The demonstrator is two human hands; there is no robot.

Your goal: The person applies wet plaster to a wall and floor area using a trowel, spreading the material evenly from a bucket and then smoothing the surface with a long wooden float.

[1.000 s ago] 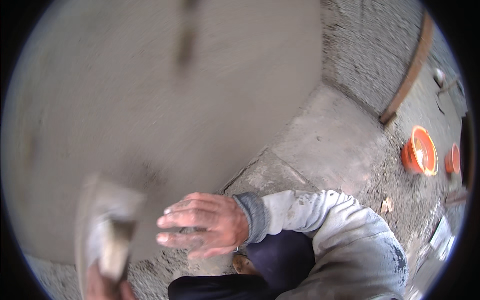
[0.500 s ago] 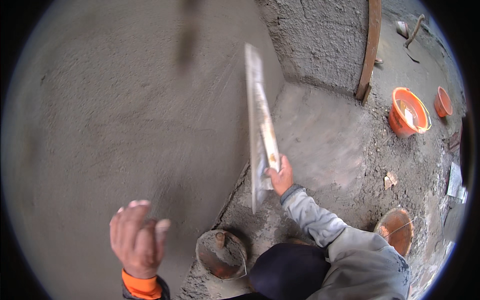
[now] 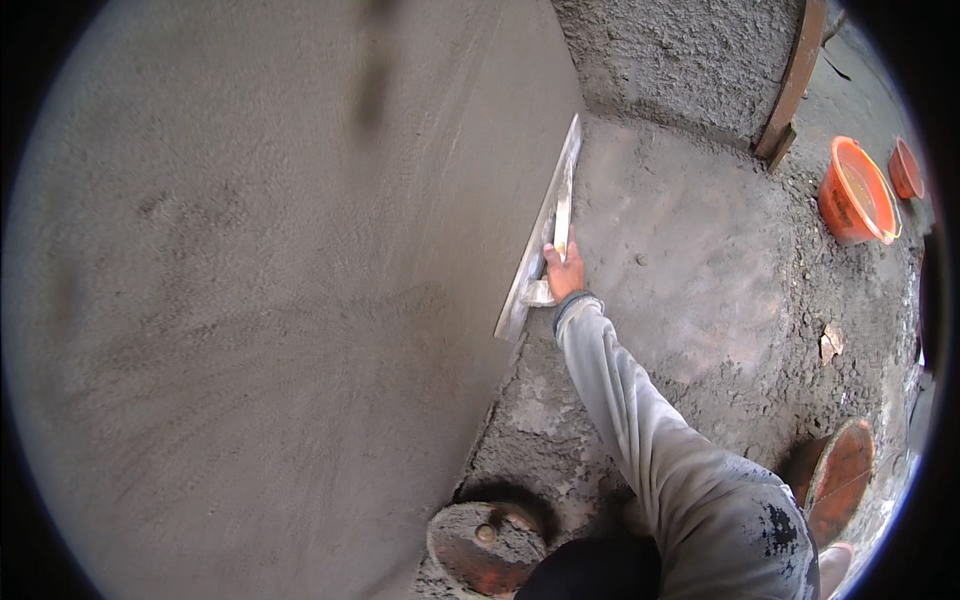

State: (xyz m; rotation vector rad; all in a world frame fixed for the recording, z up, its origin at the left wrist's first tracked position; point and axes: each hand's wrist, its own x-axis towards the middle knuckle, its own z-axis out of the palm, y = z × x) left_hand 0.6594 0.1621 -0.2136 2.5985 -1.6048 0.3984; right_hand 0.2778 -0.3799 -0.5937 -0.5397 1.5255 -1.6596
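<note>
My right hand, its arm in a grey, stained sleeve, is wrapped round the handle of a long, pale plastering float. The flat blade lies along the lower edge of the smooth grey plastered wall, close to where it meets the floor. Whether the whole blade touches the plaster I cannot tell. My left hand is out of the picture. Below the float, at the bottom edge, a bucket holds grey mortar, with the round end of a handle sticking up from it.
A rough grey wall with a wooden board at its edge stands ahead. To the right are an orange bucket, a smaller orange bucket, a broken chunk and a dirty, tilted bucket on the gritty floor.
My right hand has moved forward with the float, bringing its blade down along the wall's lower edge. My left hand, earlier raised near the wall with its fingers curled, has left the view.
</note>
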